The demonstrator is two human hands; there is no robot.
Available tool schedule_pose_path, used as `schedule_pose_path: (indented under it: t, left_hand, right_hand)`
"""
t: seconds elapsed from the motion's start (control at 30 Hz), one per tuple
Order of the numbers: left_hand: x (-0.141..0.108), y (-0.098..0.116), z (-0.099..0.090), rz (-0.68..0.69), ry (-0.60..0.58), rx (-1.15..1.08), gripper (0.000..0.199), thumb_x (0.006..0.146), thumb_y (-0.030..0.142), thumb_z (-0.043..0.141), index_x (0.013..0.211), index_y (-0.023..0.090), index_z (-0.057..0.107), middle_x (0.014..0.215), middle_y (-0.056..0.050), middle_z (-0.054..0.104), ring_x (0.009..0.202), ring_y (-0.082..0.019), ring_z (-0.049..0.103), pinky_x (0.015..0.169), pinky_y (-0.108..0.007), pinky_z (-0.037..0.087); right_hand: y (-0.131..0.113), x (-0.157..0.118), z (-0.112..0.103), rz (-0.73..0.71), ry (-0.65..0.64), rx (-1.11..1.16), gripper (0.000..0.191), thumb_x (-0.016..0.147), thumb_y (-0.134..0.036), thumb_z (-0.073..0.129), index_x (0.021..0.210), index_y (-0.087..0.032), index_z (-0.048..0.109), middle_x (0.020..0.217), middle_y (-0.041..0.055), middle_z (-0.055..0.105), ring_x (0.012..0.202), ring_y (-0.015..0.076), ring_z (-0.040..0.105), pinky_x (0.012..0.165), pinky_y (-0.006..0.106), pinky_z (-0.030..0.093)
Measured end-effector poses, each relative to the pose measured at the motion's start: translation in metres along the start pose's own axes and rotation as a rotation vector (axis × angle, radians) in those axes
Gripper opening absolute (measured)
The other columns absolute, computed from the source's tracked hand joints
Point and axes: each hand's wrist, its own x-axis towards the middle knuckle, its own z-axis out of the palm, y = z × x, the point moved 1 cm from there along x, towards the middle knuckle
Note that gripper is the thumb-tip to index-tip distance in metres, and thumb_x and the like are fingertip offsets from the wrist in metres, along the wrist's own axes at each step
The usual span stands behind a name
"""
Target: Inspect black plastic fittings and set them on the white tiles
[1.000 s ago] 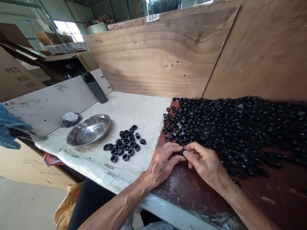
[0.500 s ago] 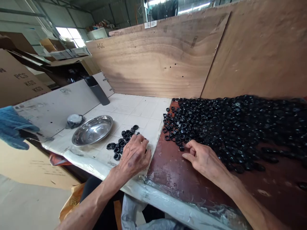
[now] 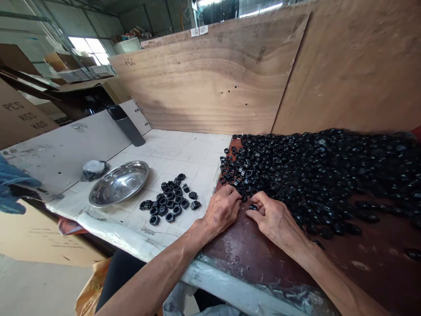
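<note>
The right hand (image 3: 274, 219) pinches a small black ring (image 3: 253, 207) between thumb and forefinger, just above the dark red board (image 3: 237, 250). The left hand (image 3: 223, 210) has its fingers drawn together at the near edge of the heap of black rings (image 3: 329, 171); whether they grip one, I cannot tell. Left of it, a loose cluster of rings (image 3: 169, 199) lies on the white surface (image 3: 194, 153), its tile-like lines creased and stained. Beside the cluster sits a shiny metal bowl (image 3: 120, 183), with a wrapped bundle (image 3: 94, 170) and a grey bottle (image 3: 126, 125) beyond.

The wooden panel (image 3: 210, 83) behind is handwritten "GG" after another mark; two white labels (image 3: 199, 31) on its top edge are too small to read. A carton (image 3: 19, 114) at far left reads "PCS", "KGS", "KGS". Blue cloth (image 3: 15, 184) hangs nearer. Farther back are stacked boxes (image 3: 62, 61), a bright window (image 3: 88, 46) and metal roof framing.
</note>
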Motion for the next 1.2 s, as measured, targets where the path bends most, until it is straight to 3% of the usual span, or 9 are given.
schedule_pose_path:
  t: [0.07, 0.17, 0.3, 0.43, 0.67, 0.83, 1.0, 1.13, 1.2]
  left_hand:
    - [-0.004, 0.001, -0.002, 0.032, 0.050, -0.027, 0.015, 0.093, 0.014, 0.051, 0.093, 0.017, 0.065, 0.098, -0.009, 0.066, 0.094, -0.021, 0.064, 0.083, -0.035, 0.057]
    - [-0.008, 0.004, -0.006, 0.087, 0.116, -0.071, 0.013, 0.088, 0.012, 0.053, 0.093, 0.017, 0.063, 0.106, -0.011, 0.067, 0.099, -0.023, 0.066, 0.086, -0.036, 0.057]
    - [-0.008, 0.011, -0.013, 0.046, 0.059, -0.169, 0.016, 0.083, 0.011, 0.056, 0.097, 0.018, 0.059, 0.087, -0.005, 0.067, 0.081, -0.020, 0.067, 0.075, -0.033, 0.056]
    - [-0.007, 0.017, -0.024, -0.114, -0.001, -0.353, 0.031, 0.082, 0.014, 0.060, 0.111, 0.019, 0.051, 0.079, 0.001, 0.066, 0.065, -0.015, 0.065, 0.065, -0.028, 0.055]
    - [-0.009, 0.019, -0.024, -0.198, 0.005, -0.767, 0.026, 0.088, 0.019, 0.064, 0.112, 0.019, 0.055, 0.102, -0.006, 0.072, 0.090, -0.016, 0.073, 0.082, -0.030, 0.062]
    - [-0.009, 0.016, -0.023, -0.114, 0.071, -0.694, 0.023, 0.089, 0.017, 0.065, 0.112, 0.019, 0.064, 0.109, -0.007, 0.073, 0.100, -0.019, 0.072, 0.092, -0.035, 0.060]
    - [-0.009, 0.015, -0.022, -0.009, 0.118, -0.749, 0.019, 0.090, 0.020, 0.068, 0.109, 0.019, 0.066, 0.113, -0.009, 0.071, 0.104, -0.020, 0.070, 0.097, -0.037, 0.058]
    - [-0.010, 0.015, -0.017, -0.058, 0.119, -0.816, 0.019, 0.090, 0.023, 0.068, 0.109, 0.019, 0.066, 0.113, -0.010, 0.070, 0.103, -0.020, 0.070, 0.093, -0.035, 0.060]
    - [-0.010, 0.015, -0.017, -0.071, 0.128, -0.841, 0.018, 0.091, 0.023, 0.068, 0.109, 0.019, 0.066, 0.113, -0.009, 0.069, 0.103, -0.020, 0.069, 0.091, -0.033, 0.060]
  right_hand:
    - [-0.003, 0.001, -0.004, 0.044, 0.039, 0.121, 0.007, 0.087, -0.027, 0.064, 0.091, -0.022, 0.062, 0.075, 0.0002, 0.067, 0.066, 0.0180, 0.064, 0.066, 0.029, 0.050]
    - [-0.009, 0.002, -0.008, 0.028, 0.107, 0.293, 0.015, 0.089, -0.032, 0.065, 0.099, -0.020, 0.068, 0.093, 0.0049, 0.072, 0.075, 0.0185, 0.067, 0.071, 0.030, 0.054]
    - [-0.014, 0.001, -0.010, -0.120, 0.112, 0.371, 0.019, 0.095, -0.028, 0.058, 0.108, -0.022, 0.071, 0.112, 0.0074, 0.070, 0.101, 0.0210, 0.068, 0.086, 0.031, 0.056]
    - [-0.017, 0.000, -0.012, -0.160, 0.116, 0.268, 0.015, 0.095, -0.024, 0.059, 0.104, -0.021, 0.070, 0.104, 0.0054, 0.071, 0.089, 0.0194, 0.068, 0.081, 0.030, 0.055]
    - [-0.017, -0.001, -0.016, -0.161, 0.150, 0.248, 0.013, 0.095, -0.024, 0.058, 0.102, -0.021, 0.070, 0.102, 0.0066, 0.072, 0.089, 0.0203, 0.068, 0.078, 0.030, 0.055]
    - [-0.016, -0.001, -0.014, -0.071, 0.146, 0.303, 0.022, 0.095, -0.035, 0.060, 0.111, -0.022, 0.066, 0.098, 0.0064, 0.073, 0.081, 0.0200, 0.071, 0.075, 0.030, 0.057]
    - [-0.018, -0.004, -0.015, -0.027, 0.116, 0.282, 0.023, 0.100, -0.040, 0.052, 0.111, -0.022, 0.061, 0.065, -0.0019, 0.064, 0.058, 0.0156, 0.063, 0.060, 0.026, 0.052]
    - [-0.019, -0.006, -0.019, -0.102, 0.094, 0.272, 0.020, 0.098, -0.036, 0.056, 0.112, -0.022, 0.059, 0.088, 0.0034, 0.073, 0.069, 0.0167, 0.069, 0.068, 0.027, 0.055]
    - [-0.019, -0.006, -0.019, -0.144, 0.101, 0.239, 0.016, 0.099, -0.032, 0.055, 0.109, -0.022, 0.061, 0.085, 0.0029, 0.073, 0.069, 0.0170, 0.070, 0.069, 0.027, 0.055]
